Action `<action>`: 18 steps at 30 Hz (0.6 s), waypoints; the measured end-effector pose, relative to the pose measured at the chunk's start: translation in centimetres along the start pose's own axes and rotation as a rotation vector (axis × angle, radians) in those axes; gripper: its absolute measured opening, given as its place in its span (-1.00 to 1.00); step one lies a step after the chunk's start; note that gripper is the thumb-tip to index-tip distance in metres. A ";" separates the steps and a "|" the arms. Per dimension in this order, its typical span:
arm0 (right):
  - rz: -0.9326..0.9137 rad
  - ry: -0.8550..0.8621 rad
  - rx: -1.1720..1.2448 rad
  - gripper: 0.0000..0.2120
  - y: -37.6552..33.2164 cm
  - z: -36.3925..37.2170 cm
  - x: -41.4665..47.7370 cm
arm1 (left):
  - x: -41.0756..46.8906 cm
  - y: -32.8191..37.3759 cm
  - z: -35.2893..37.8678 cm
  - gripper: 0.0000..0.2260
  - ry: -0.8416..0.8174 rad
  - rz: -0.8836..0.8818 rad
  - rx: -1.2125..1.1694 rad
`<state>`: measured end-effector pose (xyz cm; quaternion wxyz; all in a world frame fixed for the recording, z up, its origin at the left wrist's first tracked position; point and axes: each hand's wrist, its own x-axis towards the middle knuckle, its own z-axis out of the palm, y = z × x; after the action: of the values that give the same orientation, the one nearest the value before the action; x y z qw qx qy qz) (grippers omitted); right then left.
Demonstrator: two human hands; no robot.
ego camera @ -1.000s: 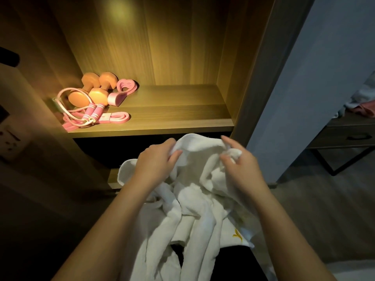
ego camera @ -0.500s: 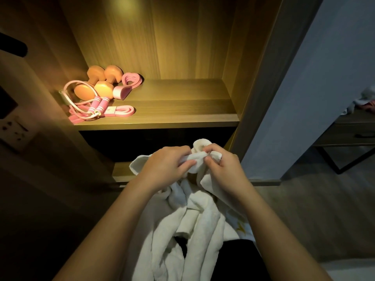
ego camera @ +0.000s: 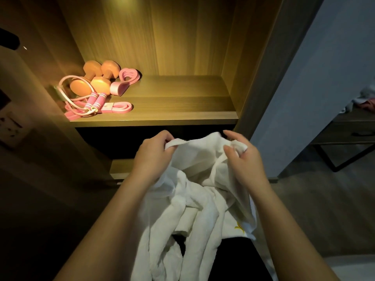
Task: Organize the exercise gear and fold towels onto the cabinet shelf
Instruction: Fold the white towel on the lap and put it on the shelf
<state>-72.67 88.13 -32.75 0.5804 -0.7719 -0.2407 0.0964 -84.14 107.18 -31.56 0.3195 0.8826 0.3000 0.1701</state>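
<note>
- Pinched towel (ego camera: pixel 194 159) edge in left grip (ego camera: pixel 152 157), clamped tight.
- Bunched towel corner in right grip (ego camera: pixel 243 159), clamped too.
- Spotted dumbbells (ego camera: pixel 91 82), rope (ego camera: pixel 95 100) on shelf (ego camera: pixel 172 102), left end.

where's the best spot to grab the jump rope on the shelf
Take the jump rope by its two handles, probably from above, reaching in through the shelf's open front. The handles lie side by side, so one hand could close round both. The cord loops loosely against the dumbbells, so lifting by it would likely snag.
</note>
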 end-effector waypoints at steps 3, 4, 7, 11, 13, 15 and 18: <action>-0.070 -0.210 -0.045 -0.60 -0.6 1.2 -1.0 | -0.8 1.5 0.6 -0.92 -0.083 0.087 0.108; -0.082 -0.275 -0.078 -0.58 -0.6 1.8 -1.2 | -1.2 1.8 0.8 -0.92 -0.092 0.120 0.113; -0.111 -0.327 -0.179 -0.68 -0.5 3.2 -1.1 | -1.9 2.0 1.0 -0.92 -0.064 0.194 0.164; -0.130 -0.311 -0.264 -0.89 0.0 4.2 -0.8 | -2.5 0.9 0.9 -0.96 0.051 0.200 0.241; -0.111 -0.235 -0.220 -0.89 0.3 4.1 -0.8 | -2.5 -0.1 0.8 -0.93 0.163 0.186 0.270; -0.059 -0.120 -0.104 -0.85 0.4 3.4 -0.5 | -2.1 -1.4 0.5 -0.86 0.230 0.109 0.256; -0.001 0.077 -0.074 -0.83 0.9 1.5 0.6 | -2.1 -3.1 0.2 -0.84 0.246 -0.107 0.067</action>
<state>-72.56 89.51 -34.02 0.5603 -0.7960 -0.2218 0.0574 -86.96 107.61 -34.03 0.2591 0.8480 0.3891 0.2497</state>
